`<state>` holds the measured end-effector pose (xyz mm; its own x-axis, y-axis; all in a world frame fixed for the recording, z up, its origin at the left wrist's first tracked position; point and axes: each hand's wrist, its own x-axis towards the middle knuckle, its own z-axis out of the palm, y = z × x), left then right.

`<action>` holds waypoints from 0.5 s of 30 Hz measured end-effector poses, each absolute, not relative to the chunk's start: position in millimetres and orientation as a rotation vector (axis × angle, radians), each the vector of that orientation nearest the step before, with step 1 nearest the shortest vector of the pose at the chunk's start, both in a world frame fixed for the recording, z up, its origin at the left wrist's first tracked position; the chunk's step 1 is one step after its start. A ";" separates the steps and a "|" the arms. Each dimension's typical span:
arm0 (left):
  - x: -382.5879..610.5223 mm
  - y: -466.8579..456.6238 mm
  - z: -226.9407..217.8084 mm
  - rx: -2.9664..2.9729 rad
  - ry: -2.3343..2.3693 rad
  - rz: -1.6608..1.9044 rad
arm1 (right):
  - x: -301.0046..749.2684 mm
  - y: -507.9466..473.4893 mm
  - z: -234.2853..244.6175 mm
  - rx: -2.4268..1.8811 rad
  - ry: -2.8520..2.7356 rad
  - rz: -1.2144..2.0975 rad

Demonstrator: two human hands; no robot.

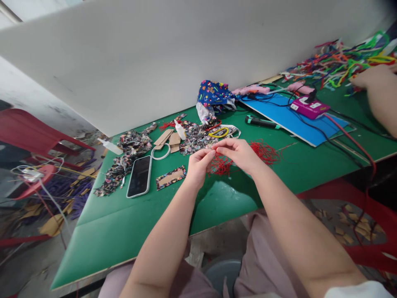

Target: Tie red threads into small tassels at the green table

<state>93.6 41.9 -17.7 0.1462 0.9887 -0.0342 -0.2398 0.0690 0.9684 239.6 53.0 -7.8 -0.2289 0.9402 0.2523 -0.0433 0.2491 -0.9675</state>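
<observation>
Head view: just right of the phone (pixel 139 176), my left hand (pixel 198 165) and right hand (pixel 238 154) meet, the fingertips of each pinched on strands of the red thread bundle (pixel 263 152), which spreads farther right of the phone. One fabric-covered card (pixel 170 177) lies just beside the phone and looks done. The plain cardboard pieces (pixel 169 138) beyond the phone are bare, so I judge most work remains.

Bright, even, diffuse light; faint soft shadows; wide-angle distortion and slight blur at edges.
</observation>
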 end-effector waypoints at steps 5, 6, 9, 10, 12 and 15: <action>93.9 41.8 -17.5 1.057 0.949 1.175 | 238.8 54.0 -8.7 -0.880 -1.452 1.184; 93.9 41.8 -17.7 1.060 0.944 1.175 | 238.6 54.1 -8.9 -0.873 -1.446 1.188; 93.9 41.9 -18.0 1.066 0.930 1.176 | 238.1 54.5 -9.4 -0.860 -1.434 1.197; 93.9 41.8 -18.0 1.067 0.929 1.178 | 238.0 54.6 -9.5 -0.860 -1.429 1.197; 94.0 41.7 -17.8 1.066 0.934 1.181 | 237.7 54.9 -9.6 -0.863 -1.423 1.196; 94.2 41.6 -17.2 1.064 0.950 1.179 | 237.2 55.3 -9.7 -0.874 -1.433 1.184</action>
